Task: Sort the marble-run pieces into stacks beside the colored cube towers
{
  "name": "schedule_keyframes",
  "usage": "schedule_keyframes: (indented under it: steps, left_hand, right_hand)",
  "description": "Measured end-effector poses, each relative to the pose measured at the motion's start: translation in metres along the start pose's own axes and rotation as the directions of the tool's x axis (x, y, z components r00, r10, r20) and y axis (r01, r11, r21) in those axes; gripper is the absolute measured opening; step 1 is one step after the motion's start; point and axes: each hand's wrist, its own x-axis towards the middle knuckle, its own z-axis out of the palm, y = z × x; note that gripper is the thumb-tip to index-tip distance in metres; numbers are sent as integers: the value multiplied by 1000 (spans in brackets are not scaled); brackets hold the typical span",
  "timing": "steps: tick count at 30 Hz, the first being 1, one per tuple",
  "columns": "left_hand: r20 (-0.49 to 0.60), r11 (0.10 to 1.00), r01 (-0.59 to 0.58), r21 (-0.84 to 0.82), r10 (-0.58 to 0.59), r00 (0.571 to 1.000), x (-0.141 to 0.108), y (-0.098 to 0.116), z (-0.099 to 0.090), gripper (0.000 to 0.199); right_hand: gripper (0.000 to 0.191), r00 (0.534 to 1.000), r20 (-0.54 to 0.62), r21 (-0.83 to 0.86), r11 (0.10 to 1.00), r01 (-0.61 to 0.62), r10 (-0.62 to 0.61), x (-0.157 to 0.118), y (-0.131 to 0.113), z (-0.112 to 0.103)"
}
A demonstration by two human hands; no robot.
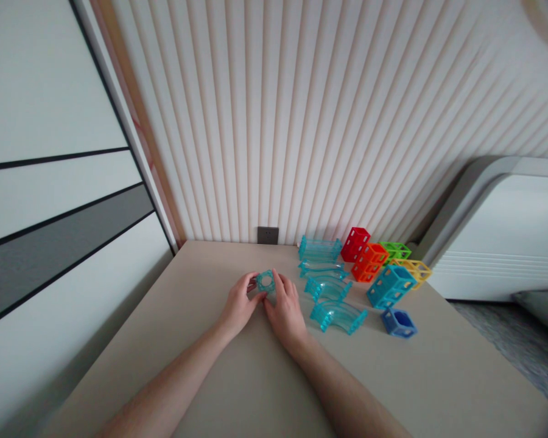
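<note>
Between my two hands is a small translucent teal square piece [265, 281] with a round hole in its middle. My left hand [241, 302] grips its left side, with fingers behind and thumb at the lower edge. My right hand [284, 304] holds its right side, the index finger along the edge. To the right of my right hand lie translucent teal pieces: a curved one [338, 316] nearest, another curved one [327, 288] behind it, then a thin one [323, 269] and a straight channel [319, 248] at the back.
On the table [201, 377], further right, stand red [355, 244], orange [369, 263], green [395, 250], yellow [418, 272] and teal-blue [389, 286] frame blocks, with a blue one [399, 322] in front. A ribbed wall with a dark socket [268, 235] borders the back edge.
</note>
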Motion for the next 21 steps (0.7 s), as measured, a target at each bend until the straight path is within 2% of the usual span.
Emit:
schedule_keyframes:
  steps: [3,8,13,16,21]
  left_hand:
    - [-21,999,45,-5,-45,999,2,-3,-1,42]
    - [-32,997,72,42,-70,997,7,-9,-1,41]
    - [-26,997,69,41,-67,997,11,-12,-2,40]
    - [-7,997,60,41,-59,998,9,-10,-2,38]
    - [4,998,45,52,-46,999,6,-7,0,39]
  right_hand:
    - [65,1000,-19,-27,999,22,-23,-2,-5,-2]
    - [64,999,27,-33,999,32,-31,-2,-9,1]
    - [69,996,-18,-80,993,-91,90,-3,-4,8]
    - [72,987,10,-100,982,-160,162,-4,2,11]
    - [69,993,45,-87,991,-103,107,-4,12,14]
